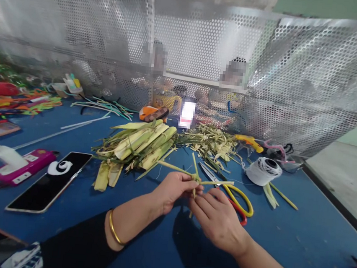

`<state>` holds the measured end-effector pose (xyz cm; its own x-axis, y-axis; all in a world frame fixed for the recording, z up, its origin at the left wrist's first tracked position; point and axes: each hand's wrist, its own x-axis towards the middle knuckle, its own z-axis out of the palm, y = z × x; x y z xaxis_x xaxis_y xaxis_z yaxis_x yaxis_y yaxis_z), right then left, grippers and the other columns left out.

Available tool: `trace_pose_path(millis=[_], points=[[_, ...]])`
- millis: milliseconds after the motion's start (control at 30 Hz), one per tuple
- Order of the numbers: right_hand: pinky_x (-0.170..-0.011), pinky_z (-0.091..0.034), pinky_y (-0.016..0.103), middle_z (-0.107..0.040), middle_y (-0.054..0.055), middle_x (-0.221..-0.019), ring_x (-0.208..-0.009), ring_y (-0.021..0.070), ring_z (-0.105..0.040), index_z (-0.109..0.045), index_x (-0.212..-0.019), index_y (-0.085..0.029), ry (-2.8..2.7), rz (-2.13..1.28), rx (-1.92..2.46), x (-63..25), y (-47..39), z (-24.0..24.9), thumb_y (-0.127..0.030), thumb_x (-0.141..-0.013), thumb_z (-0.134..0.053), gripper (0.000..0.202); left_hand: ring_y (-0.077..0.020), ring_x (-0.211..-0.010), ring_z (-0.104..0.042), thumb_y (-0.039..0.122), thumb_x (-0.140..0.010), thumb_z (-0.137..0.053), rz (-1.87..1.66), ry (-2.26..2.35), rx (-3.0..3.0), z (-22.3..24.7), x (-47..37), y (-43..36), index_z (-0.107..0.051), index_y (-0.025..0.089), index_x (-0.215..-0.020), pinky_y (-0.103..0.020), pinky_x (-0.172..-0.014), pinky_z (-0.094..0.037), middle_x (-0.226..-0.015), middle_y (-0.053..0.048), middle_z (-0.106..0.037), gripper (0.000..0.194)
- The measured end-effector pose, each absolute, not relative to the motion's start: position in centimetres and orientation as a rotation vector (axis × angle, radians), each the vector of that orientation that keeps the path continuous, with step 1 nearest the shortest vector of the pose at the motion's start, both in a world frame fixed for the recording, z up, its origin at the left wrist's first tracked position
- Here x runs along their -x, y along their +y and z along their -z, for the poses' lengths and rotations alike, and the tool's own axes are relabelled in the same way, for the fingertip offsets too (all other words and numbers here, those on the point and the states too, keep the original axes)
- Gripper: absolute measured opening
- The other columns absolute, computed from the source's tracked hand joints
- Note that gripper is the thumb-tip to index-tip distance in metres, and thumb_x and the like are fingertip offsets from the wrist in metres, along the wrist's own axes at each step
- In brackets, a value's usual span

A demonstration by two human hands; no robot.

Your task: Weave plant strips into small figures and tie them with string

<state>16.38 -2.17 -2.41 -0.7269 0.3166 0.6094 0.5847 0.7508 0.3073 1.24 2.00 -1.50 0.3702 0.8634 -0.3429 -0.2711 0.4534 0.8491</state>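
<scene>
Both of my hands meet over the blue table around a small cross-shaped piece of folded green leaf strips (195, 178), whose ends stick out to several sides. My left hand (174, 190) pinches it near the middle between thumb and fingers. With curled fingers, my right hand (217, 215) grips its lower part; the fingertips are partly hidden. Scissors (238, 198) with yellow and red handles lie just beyond my right hand, blades partly open. A bundle of pale green husk leaves (146, 143) rests to the left of the scissors.
A heap of leaf scraps (213, 143) lies behind my hands. To the right stands a spool of white string (263, 171). A black phone (52, 183) and a magenta power strip (23, 167) are at left. A perforated metal screen (203, 39) closes the back; people sit beyond it.
</scene>
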Motion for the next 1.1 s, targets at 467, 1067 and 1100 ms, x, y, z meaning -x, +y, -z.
trace_pose_path(millis=[467,1067,1100], points=[[-0.086,-0.042,0.036,-0.071,0.008,-0.086,-0.082,0.0185,-0.063,-0.059,-0.109,-0.011,-2.330,0.608,0.662,-16.5,-2.8,1.8,-0.012,-0.095,-0.041,0.023,-0.0105,-0.058,-0.062,0.013,-0.081,-0.064,-0.916,1.009,-0.773,1.0,-1.3,2.2,-0.067,0.009,-0.072,-0.023,-0.063,-0.050,-0.066,-0.005,-0.068,0.010],[-0.067,-0.032,0.032,-0.045,-0.002,-0.052,-0.052,0.0122,-0.036,-0.044,-0.058,-0.019,-2.292,0.494,0.929,-16.5,-2.5,1.1,-0.012,-0.090,-0.046,0.033,-0.0046,-0.042,-0.040,0.019,-0.072,-0.069,-0.888,1.065,-1.024,0.6,-1.1,2.5,-0.063,0.011,-0.068,-0.019,-0.042,-0.026,-0.053,0.002,-0.055,0.010],[-0.067,-0.032,0.032,-0.044,-0.002,-0.052,-0.052,0.0120,-0.036,-0.044,-0.058,-0.018,-2.289,0.479,0.906,-16.5,-2.6,1.1,-0.012,-0.090,-0.047,0.033,-0.0044,-0.042,-0.040,0.019,-0.072,-0.069,-0.882,1.065,-1.018,0.6,-1.1,2.6,-0.064,0.011,-0.069,-0.019,-0.042,-0.026,-0.053,0.002,-0.055,0.010]])
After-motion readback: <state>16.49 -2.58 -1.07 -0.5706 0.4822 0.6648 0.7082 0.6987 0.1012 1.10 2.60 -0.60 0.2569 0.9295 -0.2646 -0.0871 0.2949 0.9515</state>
